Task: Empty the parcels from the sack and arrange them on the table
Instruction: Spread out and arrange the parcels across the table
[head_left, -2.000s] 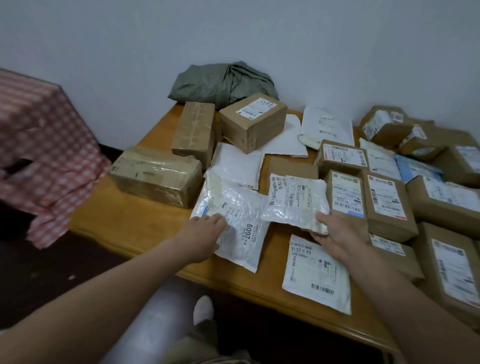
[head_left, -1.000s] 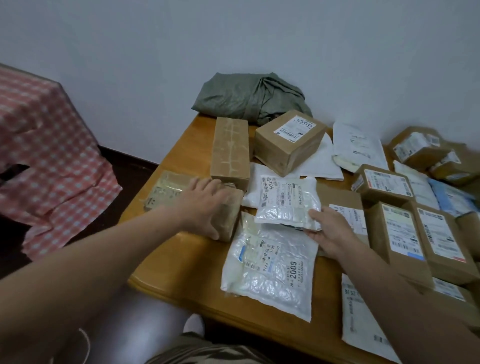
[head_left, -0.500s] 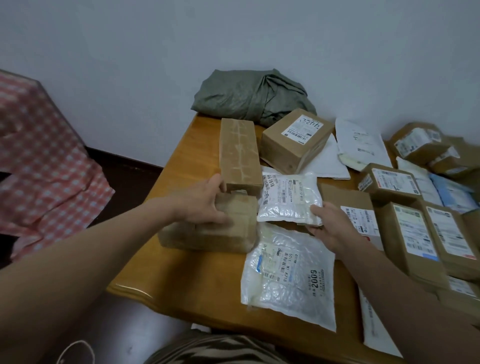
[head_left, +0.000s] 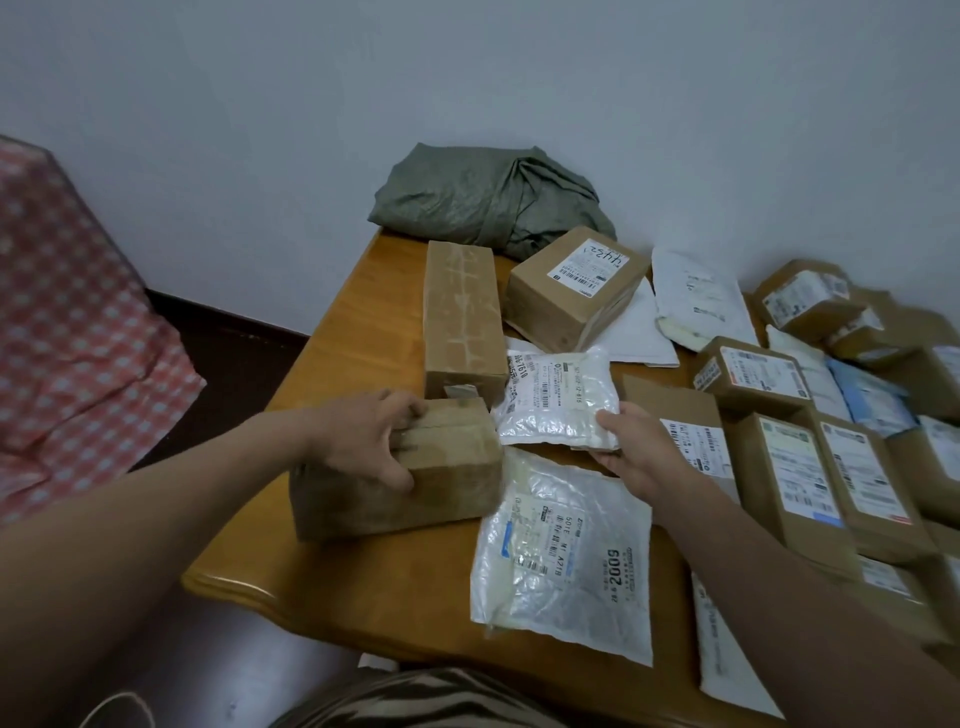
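Note:
My left hand (head_left: 363, 441) grips the top of a taped brown box (head_left: 415, 493) that lies near the left front of the wooden table (head_left: 322, 353). My right hand (head_left: 639, 447) pinches the near right corner of a small white plastic mailer (head_left: 550, 400) just right of that box. A larger white mailer marked 2009 (head_left: 566, 556) lies flat in front of it. The folded grey-green sack (head_left: 488, 202) sits at the table's far edge against the wall.
A long upright-lying brown box (head_left: 462, 317) and a labelled carton (head_left: 571, 286) stand behind my hands. Several labelled cartons (head_left: 800, 467) and white mailers (head_left: 696, 296) crowd the right side. A red checked cloth (head_left: 78, 332) covers furniture to the left. The table's front left corner (head_left: 208, 577) is close.
My left hand left the large mailer, took hold of the taped box and drew it right and nearer, beside the small mailer. My right hand kept the small mailer.

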